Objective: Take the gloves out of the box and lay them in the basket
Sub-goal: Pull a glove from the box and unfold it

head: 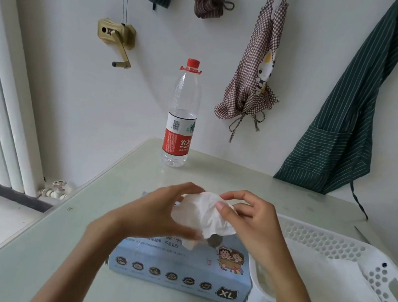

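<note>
Both hands are holding one crumpled white glove (pixel 204 214) just above the box (pixel 179 271): the left hand (pixel 160 211) is cupping it with curled fingers, the right hand (pixel 249 219) is pinching it in a closed grip. The pale-blue box is sitting on the table (pixel 43 244), showing "XL" and cartoon figures, touching the white basket (pixel 332 242), which is already holding white gloves. Behind, a bottle (pixel 180 123) is reading "NONGFU".

It was a home. Aprons (pixel 256 65) hung on the wall. A radiator (pixel 0 106) stood beside the surface (pixel 239 181).
</note>
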`<state>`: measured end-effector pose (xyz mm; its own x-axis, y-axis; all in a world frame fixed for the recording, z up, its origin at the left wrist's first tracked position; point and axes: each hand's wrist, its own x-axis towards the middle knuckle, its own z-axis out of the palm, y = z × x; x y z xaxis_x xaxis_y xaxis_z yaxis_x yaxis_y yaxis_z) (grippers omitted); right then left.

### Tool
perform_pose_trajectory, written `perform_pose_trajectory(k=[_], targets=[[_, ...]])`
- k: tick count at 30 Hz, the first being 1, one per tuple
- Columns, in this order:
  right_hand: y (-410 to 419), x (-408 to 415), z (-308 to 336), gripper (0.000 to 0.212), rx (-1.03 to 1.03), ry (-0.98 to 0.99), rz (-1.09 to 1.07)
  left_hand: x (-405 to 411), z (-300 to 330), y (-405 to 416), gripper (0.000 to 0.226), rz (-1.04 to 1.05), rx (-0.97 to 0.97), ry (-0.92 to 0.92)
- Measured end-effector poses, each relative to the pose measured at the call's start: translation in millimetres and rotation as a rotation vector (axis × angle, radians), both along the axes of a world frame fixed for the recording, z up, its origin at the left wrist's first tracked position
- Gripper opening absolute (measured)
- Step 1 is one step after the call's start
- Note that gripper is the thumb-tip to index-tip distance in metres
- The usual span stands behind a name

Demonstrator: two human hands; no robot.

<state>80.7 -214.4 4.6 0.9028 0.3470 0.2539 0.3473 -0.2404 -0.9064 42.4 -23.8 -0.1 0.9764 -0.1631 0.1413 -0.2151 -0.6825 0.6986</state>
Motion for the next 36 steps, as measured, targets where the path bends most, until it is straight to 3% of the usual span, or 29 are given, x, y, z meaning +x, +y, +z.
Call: perform_pose_trajectory(k=[2,4,11,15,17,20,24,27,32,36], targets=[[-2,1,3,0.010,0.053,-0.015,-0.045,6,-3,2,0.025,0.109,-0.022,-0.093],[-10,5,5,0.013,0.089,-0.010,-0.090,6,-1,7,0.012,0.160,-0.097,-0.162],[-28,20,3,0.009,0.064,-0.084,-0.185,5,1,12,0.010,0.237,-0.323,-0.159],[-23,3,11,0.068,-0.289,-0.043,0.119,2,4,11,0.017,0.248,-0.294,-0.142],[-10,-6,7,0.082,-0.450,-0.086,0.124,2,6,9,0.027,0.263,-0.284,-0.127],[14,-12,-8,0.074,-0.534,-0.303,-0.005,3,4,7,0.040,0.297,-0.242,-0.126],[15,-8,-13,0.020,-0.566,-0.441,-0.100,3,4,10,0.035,0.297,-0.219,-0.096],[-2,3,-7,0.010,-0.356,-0.278,-0.122,3,3,16,0.008,0.308,-0.140,-0.115],[-14,11,5,0.023,0.031,0.141,-0.044,4,1,23,0.033,0.281,0.004,-0.107],[-15,12,5,0.033,0.100,0.268,0.084,3,2,20,0.042,0.137,-0.166,-0.050]])
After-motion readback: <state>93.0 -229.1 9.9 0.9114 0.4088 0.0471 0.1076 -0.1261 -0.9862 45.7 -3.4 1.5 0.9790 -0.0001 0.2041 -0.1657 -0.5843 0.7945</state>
